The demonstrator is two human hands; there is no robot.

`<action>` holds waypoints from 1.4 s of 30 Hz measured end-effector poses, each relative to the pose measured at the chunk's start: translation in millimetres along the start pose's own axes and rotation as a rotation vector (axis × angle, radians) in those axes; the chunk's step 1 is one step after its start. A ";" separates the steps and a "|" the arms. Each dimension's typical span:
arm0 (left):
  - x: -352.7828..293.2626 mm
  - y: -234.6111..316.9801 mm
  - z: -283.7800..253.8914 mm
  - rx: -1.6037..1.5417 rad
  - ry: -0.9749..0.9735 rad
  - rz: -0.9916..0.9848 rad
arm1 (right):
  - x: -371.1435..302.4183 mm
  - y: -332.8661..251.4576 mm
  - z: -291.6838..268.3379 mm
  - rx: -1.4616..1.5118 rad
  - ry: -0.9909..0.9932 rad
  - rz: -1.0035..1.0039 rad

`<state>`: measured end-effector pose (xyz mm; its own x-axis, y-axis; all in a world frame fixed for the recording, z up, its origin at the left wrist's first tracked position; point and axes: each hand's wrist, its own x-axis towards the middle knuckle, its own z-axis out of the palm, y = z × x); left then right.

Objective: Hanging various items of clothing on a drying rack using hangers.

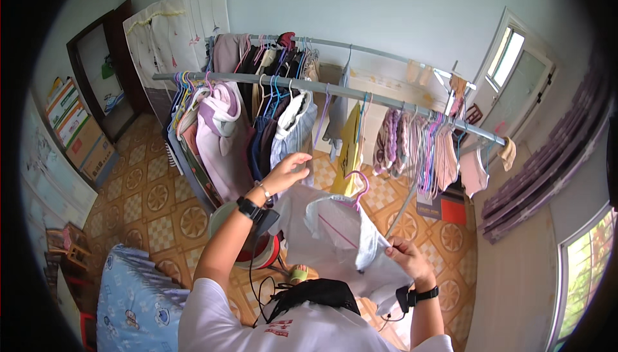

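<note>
A pale grey-blue shirt (322,229) hangs spread out in front of me on a pink hanger (364,191), whose hook sticks up from the collar. My right hand (410,260) pinches the shirt's right edge between thumb and fingers. Above the shirt's left side, my left hand (288,173) is raised with its fingers stretched out and apart, holding nothing. Just beyond that hand, a light blue garment (293,133) hangs on the near rail.
The grey near rail (354,94) carries many clothes, including a lilac hooded top (219,120) and a yellow garment (347,152). Small garments (444,159) hang at its right. Below stands a red-rimmed bucket (264,252). A blue patterned cover (135,300) lies lower left.
</note>
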<state>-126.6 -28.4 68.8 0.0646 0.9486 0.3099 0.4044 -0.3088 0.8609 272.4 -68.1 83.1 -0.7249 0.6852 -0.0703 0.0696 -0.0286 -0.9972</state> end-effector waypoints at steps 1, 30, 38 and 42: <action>18.5 -10.3 -1.7 -0.030 0.061 -0.070 | 9.9 0.0 7.7 0.026 0.024 0.046; 109.7 -101.4 -25.1 0.441 0.592 0.175 | 305.5 -3.7 7.0 -0.028 0.588 -0.119; 35.4 -145.3 63.0 -0.027 -0.108 0.079 | 305.4 46.6 9.7 -0.323 0.493 -0.080; 26.9 -156.3 101.1 -0.359 -0.318 -0.067 | 279.9 81.7 22.1 -0.672 0.499 0.009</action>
<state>-95.8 52.4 -98.2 0.3476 0.9242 0.1583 0.0801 -0.1975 0.9770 60.1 105.3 -18.6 -0.3445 0.9334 0.1000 0.5825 0.2961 -0.7570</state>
